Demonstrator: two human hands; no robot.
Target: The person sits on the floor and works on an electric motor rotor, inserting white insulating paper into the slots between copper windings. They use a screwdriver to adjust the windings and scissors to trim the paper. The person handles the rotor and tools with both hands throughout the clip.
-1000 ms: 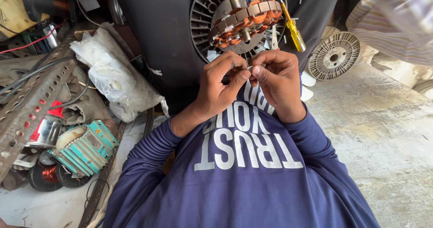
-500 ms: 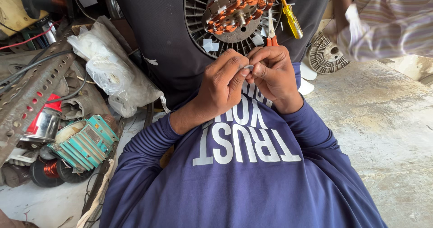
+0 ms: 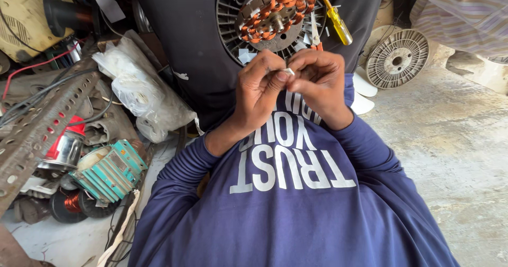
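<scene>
My left hand [image 3: 260,90] and my right hand [image 3: 320,84] meet in front of my chest, fingertips pinched together on a small white strip [image 3: 288,72]. Both thumbs and forefingers press on it. Just beyond the hands, on a dark-clothed lap, rests a fan motor stator [image 3: 272,13] with copper windings inside a grey finned housing. A yellow-handled screwdriver [image 3: 336,21] lies at the stator's right edge, and a red-handled tool [image 3: 316,40] pokes out beside it. Small white slips lie around the stator.
A round grey fan cover [image 3: 397,58] lies on the concrete floor at right. At left sit a clear plastic bag [image 3: 140,92], a teal motor housing [image 3: 108,169], a perforated metal angle bar [image 3: 37,132], copper coils and wires. Another person's striped sleeve [image 3: 460,13] is at top right.
The view has shifted slightly; my hands stay together on the white strip, fingers working it, now a little lower relative to the stator.
</scene>
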